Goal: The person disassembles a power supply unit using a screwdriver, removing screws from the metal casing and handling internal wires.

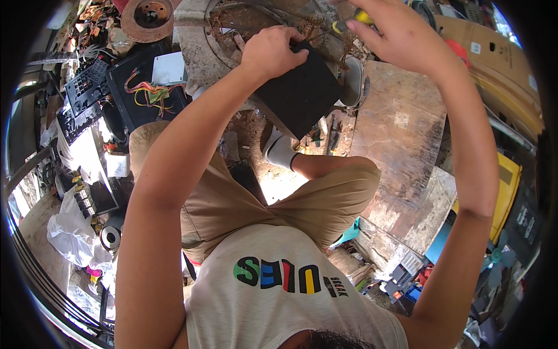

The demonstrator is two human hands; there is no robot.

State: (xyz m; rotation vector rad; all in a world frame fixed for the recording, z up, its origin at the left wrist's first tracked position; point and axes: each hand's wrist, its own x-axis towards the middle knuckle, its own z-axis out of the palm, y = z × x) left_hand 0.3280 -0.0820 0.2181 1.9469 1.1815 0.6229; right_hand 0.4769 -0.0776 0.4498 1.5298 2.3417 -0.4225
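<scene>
A black box-shaped case (303, 90) lies tilted at the edge of a worn grey stand in front of me. My left hand (272, 53) grips its far left corner, thumb on the top face and fingers bent over the edge. My right hand (398, 35) is at the upper edge of the view, closed around a screwdriver (361, 16) with a yellow and black handle. The screwdriver's thin shaft points left toward the far side of the case. Whether its tip touches the case I cannot tell. Some right-hand fingers are cut off by the view's edge.
The grey stand (195, 43) carries debris. A stained wooden board (401, 134) lies to the right, with cardboard (494, 58) beyond. Left are a silver unit (169, 68) with coloured wires, a rusty round part (147, 17) and a plastic bag (72, 227). Hand tools (333, 136) lie near my foot.
</scene>
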